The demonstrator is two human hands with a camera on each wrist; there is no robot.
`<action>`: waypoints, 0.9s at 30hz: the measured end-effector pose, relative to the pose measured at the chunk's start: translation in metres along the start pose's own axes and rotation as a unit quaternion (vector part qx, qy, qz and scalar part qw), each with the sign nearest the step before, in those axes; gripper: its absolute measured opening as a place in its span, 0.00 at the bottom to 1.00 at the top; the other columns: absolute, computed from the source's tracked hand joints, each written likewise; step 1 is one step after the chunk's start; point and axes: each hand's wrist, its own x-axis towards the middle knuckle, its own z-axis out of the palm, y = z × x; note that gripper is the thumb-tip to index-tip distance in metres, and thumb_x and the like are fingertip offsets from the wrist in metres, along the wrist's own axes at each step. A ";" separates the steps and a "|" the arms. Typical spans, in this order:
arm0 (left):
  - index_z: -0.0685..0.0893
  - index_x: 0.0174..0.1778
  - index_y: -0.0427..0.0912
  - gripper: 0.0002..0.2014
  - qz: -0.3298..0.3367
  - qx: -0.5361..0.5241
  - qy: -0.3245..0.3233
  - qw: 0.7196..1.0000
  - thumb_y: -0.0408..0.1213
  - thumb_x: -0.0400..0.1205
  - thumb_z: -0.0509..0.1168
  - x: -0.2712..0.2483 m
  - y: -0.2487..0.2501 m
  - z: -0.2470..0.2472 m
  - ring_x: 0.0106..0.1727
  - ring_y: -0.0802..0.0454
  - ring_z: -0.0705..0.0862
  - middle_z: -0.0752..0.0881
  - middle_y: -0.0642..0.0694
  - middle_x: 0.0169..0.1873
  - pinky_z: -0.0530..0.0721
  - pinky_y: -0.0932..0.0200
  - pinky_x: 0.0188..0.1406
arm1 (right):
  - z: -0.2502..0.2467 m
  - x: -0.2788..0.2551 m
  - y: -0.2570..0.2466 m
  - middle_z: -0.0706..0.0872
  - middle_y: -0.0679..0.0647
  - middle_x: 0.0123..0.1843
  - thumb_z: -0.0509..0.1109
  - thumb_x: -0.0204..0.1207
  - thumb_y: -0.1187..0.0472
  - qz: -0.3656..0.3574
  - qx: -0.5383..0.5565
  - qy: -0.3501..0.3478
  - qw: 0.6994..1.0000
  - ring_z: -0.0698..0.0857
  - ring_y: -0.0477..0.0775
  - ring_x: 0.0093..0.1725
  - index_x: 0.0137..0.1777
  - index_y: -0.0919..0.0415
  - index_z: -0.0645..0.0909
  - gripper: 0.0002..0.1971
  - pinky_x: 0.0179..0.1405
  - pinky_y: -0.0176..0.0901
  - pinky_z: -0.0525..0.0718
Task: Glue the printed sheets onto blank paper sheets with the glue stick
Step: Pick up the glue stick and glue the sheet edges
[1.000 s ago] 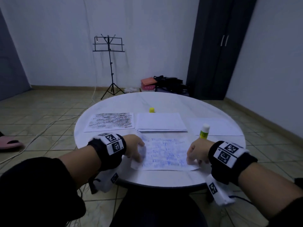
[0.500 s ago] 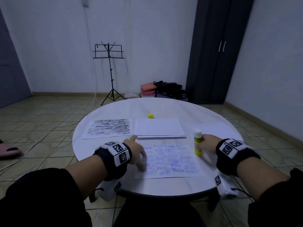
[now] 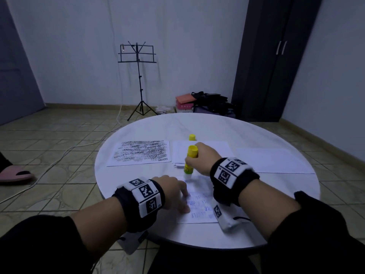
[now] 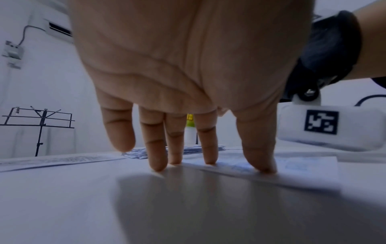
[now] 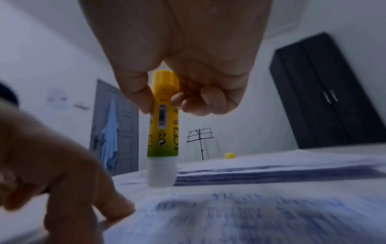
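Note:
A sheet with blue print showing through (image 3: 199,203) lies at the near edge of the round white table (image 3: 227,131). My left hand (image 3: 182,201) presses straight fingers (image 4: 158,158) on the sheet's left edge. My right hand (image 3: 192,162) grips the yellow-green glue stick (image 3: 190,161) upside down. The stick's white tip touches the sheet's far left corner (image 5: 160,178). In the right wrist view my thumb and curled fingers (image 5: 146,99) pinch the stick's barrel (image 5: 164,128).
A sheet with dense black print (image 3: 142,153) lies at the far left. A pile of blank sheets (image 3: 213,150) sits behind the glue stick, with the yellow cap (image 3: 192,137) beyond it. Another blank sheet (image 3: 272,161) lies at the right. A music stand (image 3: 139,76) stands on the floor.
My right hand carried the glue stick from the sheet's right side to its far left corner and turned the white tip down. My left hand stayed on the left edge.

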 end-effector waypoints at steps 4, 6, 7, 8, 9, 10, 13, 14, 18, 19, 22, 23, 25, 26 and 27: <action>0.78 0.64 0.64 0.25 0.017 0.014 0.000 1.000 0.64 0.72 0.67 0.000 -0.002 0.001 0.65 0.48 0.78 0.80 0.53 0.63 0.76 0.52 0.57 | 0.016 0.009 -0.002 0.78 0.56 0.48 0.65 0.78 0.55 0.011 -0.033 -0.014 0.999 0.78 0.57 0.47 0.56 0.63 0.71 0.13 0.47 0.47 0.75; 0.77 0.65 0.65 0.25 0.021 0.023 0.000 1.000 0.65 0.72 0.65 0.000 -0.003 0.001 0.66 0.48 0.77 0.79 0.53 0.64 0.75 0.52 0.59 | 0.015 0.009 0.001 0.78 0.56 0.49 0.65 0.78 0.55 0.020 -0.029 -0.015 0.999 0.78 0.57 0.47 0.59 0.64 0.72 0.15 0.46 0.46 0.75; 0.77 0.65 0.65 0.25 0.022 0.025 -0.003 0.999 0.66 0.73 0.64 -0.001 -0.004 0.000 0.67 0.48 0.76 0.79 0.54 0.65 0.74 0.51 0.61 | 0.013 0.008 0.005 0.78 0.56 0.49 0.64 0.79 0.55 0.025 -0.032 -0.015 0.999 0.78 0.57 0.47 0.59 0.64 0.72 0.15 0.45 0.46 0.75; 0.77 0.66 0.66 0.25 0.024 0.026 -0.006 0.999 0.66 0.73 0.64 -0.001 -0.005 -0.001 0.68 0.48 0.75 0.79 0.54 0.66 0.73 0.51 0.63 | 0.009 0.007 0.010 0.78 0.56 0.49 0.64 0.79 0.55 0.030 -0.039 -0.013 0.999 0.78 0.56 0.47 0.60 0.63 0.72 0.15 0.44 0.45 0.75; 0.76 0.66 0.66 0.25 0.026 0.028 -0.008 0.999 0.66 0.74 0.63 -0.001 -0.007 -0.002 0.69 0.49 0.74 0.78 0.55 0.67 0.72 0.51 0.64 | 0.003 0.005 0.016 0.78 0.56 0.48 0.64 0.78 0.55 0.036 -0.048 -0.011 0.998 0.78 0.56 0.46 0.59 0.63 0.72 0.14 0.43 0.44 0.74; 0.76 0.67 0.67 0.25 0.031 0.031 -0.009 0.999 0.67 0.74 0.63 -0.001 -0.008 -0.003 0.70 0.49 0.73 0.77 0.55 0.68 0.71 0.51 0.65 | -0.003 0.003 0.023 0.78 0.56 0.47 0.64 0.78 0.55 0.043 -0.059 -0.007 0.997 0.78 0.56 0.46 0.57 0.62 0.72 0.13 0.41 0.43 0.74; 0.76 0.67 0.67 0.24 0.037 0.039 -0.011 0.998 0.64 0.74 0.64 -0.001 -0.009 -0.004 0.71 0.49 0.72 0.76 0.55 0.69 0.69 0.50 0.66 | -0.024 -0.002 0.052 0.77 0.55 0.40 0.64 0.76 0.56 0.078 -0.076 0.014 0.994 0.77 0.56 0.40 0.49 0.62 0.72 0.09 0.30 0.41 0.70; 0.76 0.66 0.67 0.25 0.038 0.039 -0.010 0.998 0.63 0.73 0.66 -0.001 -0.008 -0.004 0.70 0.49 0.71 0.76 0.55 0.69 0.68 0.50 0.66 | -0.031 -0.005 0.062 0.78 0.55 0.39 0.65 0.76 0.57 0.092 -0.077 0.024 0.992 0.77 0.56 0.39 0.48 0.62 0.73 0.09 0.29 0.41 0.69; 0.75 0.66 0.65 0.27 0.047 0.036 -0.002 0.998 0.62 0.71 0.70 -0.002 -0.007 -0.007 0.71 0.48 0.72 0.74 0.54 0.69 0.69 0.48 0.68 | -0.056 -0.020 0.088 0.78 0.57 0.47 0.66 0.77 0.56 0.152 -0.088 0.051 0.983 0.76 0.57 0.44 0.54 0.62 0.72 0.12 0.29 0.40 0.67; 0.75 0.67 0.62 0.28 0.045 0.030 -0.002 0.999 0.62 0.70 0.70 -0.003 -0.007 -0.009 0.71 0.47 0.73 0.74 0.54 0.70 0.70 0.49 0.69 | -0.060 -0.022 0.090 0.78 0.57 0.48 0.67 0.77 0.57 0.157 -0.089 0.056 0.982 0.77 0.57 0.45 0.56 0.62 0.72 0.13 0.29 0.40 0.68; 0.76 0.68 0.52 0.32 0.039 0.025 -0.008 0.999 0.61 0.70 0.72 -0.004 -0.006 -0.013 0.69 0.46 0.74 0.75 0.51 0.69 0.72 0.53 0.65 | -0.060 -0.028 0.083 0.79 0.55 0.45 0.69 0.74 0.59 0.133 -0.073 0.072 0.986 0.78 0.56 0.44 0.54 0.60 0.74 0.11 0.34 0.42 0.71; 0.77 0.69 0.50 0.32 0.042 0.029 -0.015 0.999 0.61 0.71 0.71 -0.004 -0.006 -0.014 0.69 0.46 0.74 0.74 0.51 0.69 0.72 0.53 0.64 | -0.058 -0.030 0.075 0.79 0.53 0.43 0.69 0.74 0.59 0.114 -0.067 0.073 0.989 0.78 0.54 0.42 0.50 0.59 0.74 0.09 0.34 0.41 0.71; 0.77 0.70 0.49 0.34 0.046 0.029 -0.027 0.998 0.62 0.71 0.72 -0.004 -0.006 -0.015 0.71 0.46 0.72 0.72 0.50 0.71 0.71 0.53 0.66 | -0.048 -0.033 0.053 0.77 0.50 0.38 0.68 0.74 0.57 0.066 -0.050 0.058 0.995 0.76 0.48 0.36 0.41 0.55 0.72 0.07 0.30 0.39 0.69; 0.76 0.71 0.48 0.36 0.046 0.029 -0.032 0.998 0.62 0.69 0.73 -0.004 -0.007 -0.015 0.72 0.46 0.72 0.71 0.49 0.72 0.70 0.53 0.68 | -0.042 -0.035 0.041 0.76 0.49 0.37 0.68 0.74 0.56 0.041 -0.039 0.043 0.997 0.75 0.46 0.34 0.38 0.53 0.71 0.08 0.29 0.39 0.68; 0.75 0.71 0.48 0.38 0.047 0.032 -0.035 0.998 0.62 0.68 0.74 -0.005 -0.007 -0.016 0.72 0.45 0.71 0.70 0.49 0.72 0.70 0.53 0.69 | -0.035 -0.036 0.030 0.76 0.48 0.36 0.68 0.74 0.56 0.018 -0.030 0.025 0.999 0.74 0.45 0.33 0.37 0.53 0.71 0.09 0.28 0.39 0.68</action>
